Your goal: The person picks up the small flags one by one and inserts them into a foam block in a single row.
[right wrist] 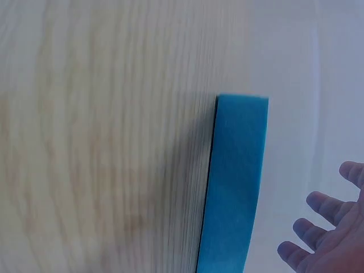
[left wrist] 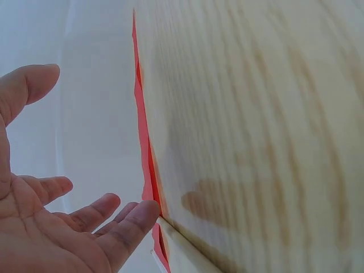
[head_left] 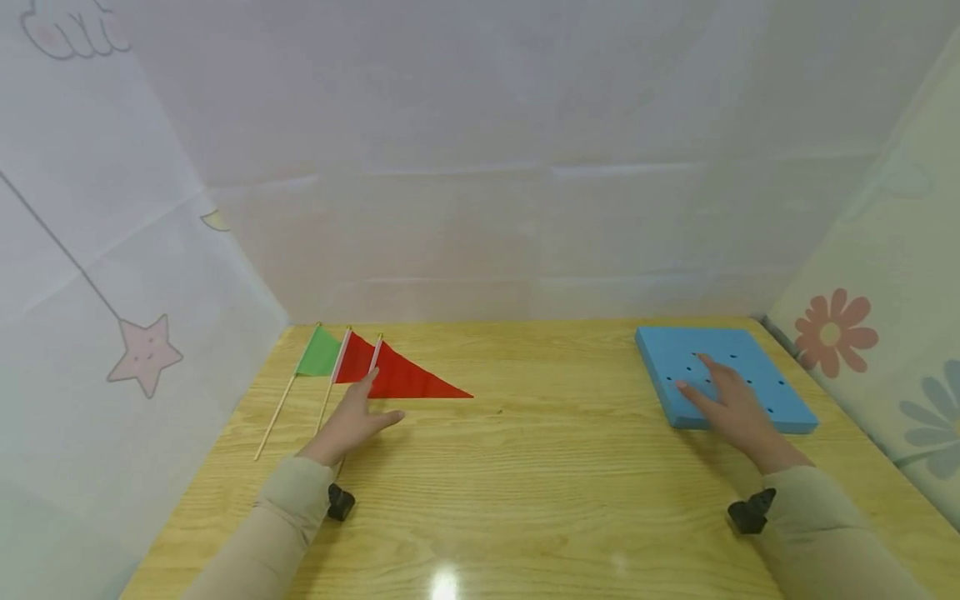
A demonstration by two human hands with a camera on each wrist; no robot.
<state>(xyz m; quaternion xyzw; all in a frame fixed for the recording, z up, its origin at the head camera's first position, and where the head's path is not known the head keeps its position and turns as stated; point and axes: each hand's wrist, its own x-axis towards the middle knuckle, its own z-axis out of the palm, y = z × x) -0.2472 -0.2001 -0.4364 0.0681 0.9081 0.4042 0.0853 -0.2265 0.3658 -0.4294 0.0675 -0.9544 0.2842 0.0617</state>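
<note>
Holes (head_left: 733, 357) dot the top of the blue block (head_left: 761, 367) in my head view, while my right wrist camera gives me just its plain side, the top face turned out of sight. That wrist camera also settles what the overlap from above leaves open: there is a gap under the fingers, so my right hand (head_left: 738, 408) hovers over the block, relaxed and spread, gripping nothing. The right edge of that view cuts off much of the palm.

Over on the left of the wooden table (head_left: 525, 467), my head view gives me a green flag (head_left: 321, 352), a middle red flag (head_left: 352, 358) and a rightmost red pennant (head_left: 412, 375), lying side by side on thin sticks. My left wrist camera flattens the red cloth to a narrow strip, with a fingertip in front of it; I cannot tell whether they touch. The left hand (head_left: 356, 421) is open, thumb well out, with nothing visibly in its grasp. It stands in the way of the rightmost pennant's stick, hiding much of it, and the middle stick's lower end is lost behind it too.

Around me, a pink star (head_left: 146, 354) marks the left wall covering and a red flower (head_left: 830, 333) the right.
</note>
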